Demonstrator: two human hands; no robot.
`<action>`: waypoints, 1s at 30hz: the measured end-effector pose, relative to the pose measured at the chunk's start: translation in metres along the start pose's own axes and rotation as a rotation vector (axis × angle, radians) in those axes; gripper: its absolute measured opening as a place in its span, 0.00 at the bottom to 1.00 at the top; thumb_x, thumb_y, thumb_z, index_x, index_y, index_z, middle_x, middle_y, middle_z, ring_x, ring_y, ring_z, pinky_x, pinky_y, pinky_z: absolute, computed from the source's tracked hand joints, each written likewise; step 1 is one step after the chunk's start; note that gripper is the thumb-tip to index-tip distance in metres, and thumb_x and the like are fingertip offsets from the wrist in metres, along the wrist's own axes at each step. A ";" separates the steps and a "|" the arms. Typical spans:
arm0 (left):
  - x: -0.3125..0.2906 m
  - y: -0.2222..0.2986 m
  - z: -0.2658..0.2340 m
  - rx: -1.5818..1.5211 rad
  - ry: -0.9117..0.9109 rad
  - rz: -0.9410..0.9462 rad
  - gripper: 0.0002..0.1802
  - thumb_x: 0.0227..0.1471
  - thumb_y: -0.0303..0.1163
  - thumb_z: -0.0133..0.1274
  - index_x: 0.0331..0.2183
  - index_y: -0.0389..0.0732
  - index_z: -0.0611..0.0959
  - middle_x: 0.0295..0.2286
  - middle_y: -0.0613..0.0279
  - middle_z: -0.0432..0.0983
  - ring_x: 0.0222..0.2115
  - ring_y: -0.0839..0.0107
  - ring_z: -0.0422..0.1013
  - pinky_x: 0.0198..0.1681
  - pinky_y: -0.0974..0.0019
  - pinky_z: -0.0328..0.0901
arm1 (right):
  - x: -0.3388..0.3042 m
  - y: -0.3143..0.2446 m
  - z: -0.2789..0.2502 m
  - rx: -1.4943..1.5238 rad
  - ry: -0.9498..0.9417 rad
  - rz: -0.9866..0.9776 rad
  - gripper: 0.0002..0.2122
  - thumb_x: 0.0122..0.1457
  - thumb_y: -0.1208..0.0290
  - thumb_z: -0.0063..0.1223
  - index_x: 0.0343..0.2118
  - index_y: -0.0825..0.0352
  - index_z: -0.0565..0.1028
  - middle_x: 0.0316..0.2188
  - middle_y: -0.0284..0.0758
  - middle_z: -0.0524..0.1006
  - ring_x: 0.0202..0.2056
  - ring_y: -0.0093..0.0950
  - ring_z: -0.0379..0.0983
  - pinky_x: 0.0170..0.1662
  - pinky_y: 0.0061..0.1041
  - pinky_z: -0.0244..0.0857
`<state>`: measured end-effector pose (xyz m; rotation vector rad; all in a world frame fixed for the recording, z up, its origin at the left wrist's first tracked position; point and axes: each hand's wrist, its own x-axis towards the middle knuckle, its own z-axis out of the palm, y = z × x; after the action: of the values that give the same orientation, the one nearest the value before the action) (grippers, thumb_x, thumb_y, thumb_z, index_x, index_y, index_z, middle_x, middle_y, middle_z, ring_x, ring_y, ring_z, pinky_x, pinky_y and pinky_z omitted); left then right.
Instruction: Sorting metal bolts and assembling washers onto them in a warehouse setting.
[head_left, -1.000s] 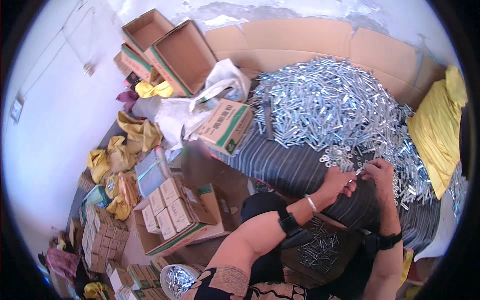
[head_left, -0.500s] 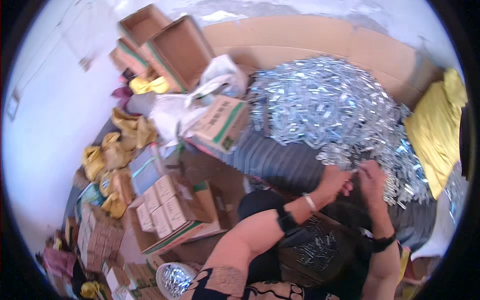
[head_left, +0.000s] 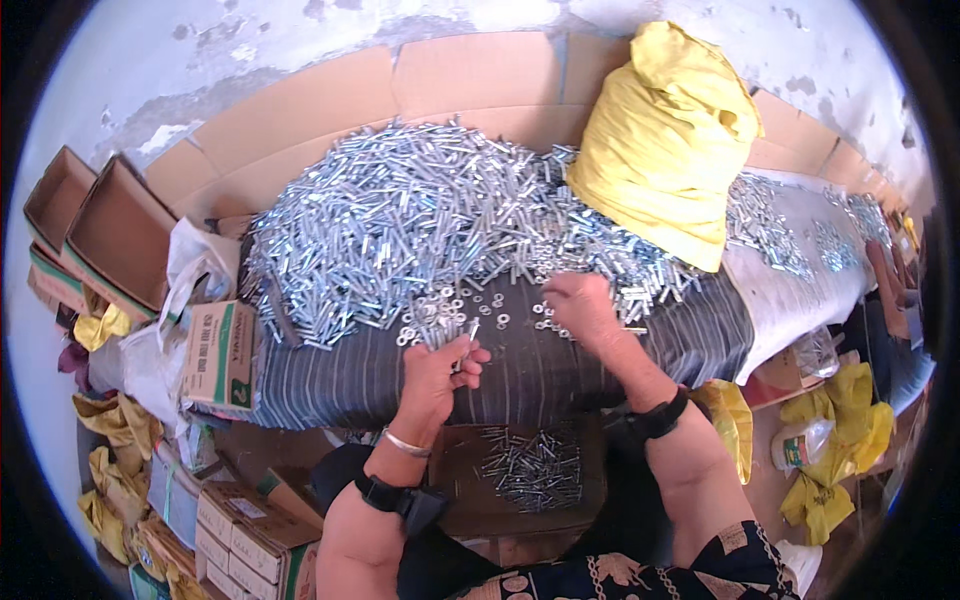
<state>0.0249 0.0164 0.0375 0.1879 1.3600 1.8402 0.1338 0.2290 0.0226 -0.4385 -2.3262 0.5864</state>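
L fingers (head_left: 468, 379) round metal bolt (head_left: 473, 328), end above them, R fingers (head_left: 559, 287) w/ unclear grip

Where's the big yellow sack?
Head view, upper right: the big yellow sack is by the right end of the large metal pile, in front of the cardboard backing, beyond the right hand.

Washers (head_left: 434, 308) lie before the fastener heap (head_left: 400, 215), a sack (head_left: 670, 140) rightward.

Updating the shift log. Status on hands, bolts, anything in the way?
Left hand holding a bolt. Right hand at bolt pile, grip unclear. Loose washers between hands. Yellow sack beyond right hand.
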 end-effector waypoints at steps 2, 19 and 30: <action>0.002 -0.003 0.002 0.026 -0.048 0.007 0.08 0.49 0.27 0.55 0.28 0.30 0.79 0.22 0.49 0.77 0.16 0.72 0.70 0.16 0.73 0.65 | -0.010 0.002 0.006 -0.190 -0.103 -0.026 0.03 0.45 0.74 0.54 0.23 0.64 0.79 0.22 0.41 0.77 0.25 0.39 0.75 0.31 0.35 0.69; 0.018 -0.031 -0.011 0.748 -0.290 0.477 0.38 0.56 0.58 0.43 0.38 0.24 0.78 0.24 0.60 0.73 0.19 0.77 0.59 0.22 0.73 0.56 | -0.010 0.006 0.056 -0.141 -0.074 0.088 0.04 0.37 0.75 0.55 0.18 0.69 0.76 0.21 0.44 0.74 0.28 0.43 0.74 0.30 0.38 0.70; 0.023 -0.022 -0.037 0.721 -0.258 0.410 0.22 0.60 0.39 0.43 0.37 0.27 0.78 0.28 0.57 0.77 0.20 0.76 0.62 0.23 0.73 0.58 | -0.002 -0.016 0.082 0.011 0.096 0.044 0.05 0.36 0.75 0.55 0.16 0.72 0.75 0.18 0.45 0.73 0.23 0.43 0.73 0.26 0.36 0.69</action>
<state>0.0006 0.0065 -0.0036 1.1045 1.8319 1.4737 0.0758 0.1909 -0.0239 -0.5037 -2.2256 0.5859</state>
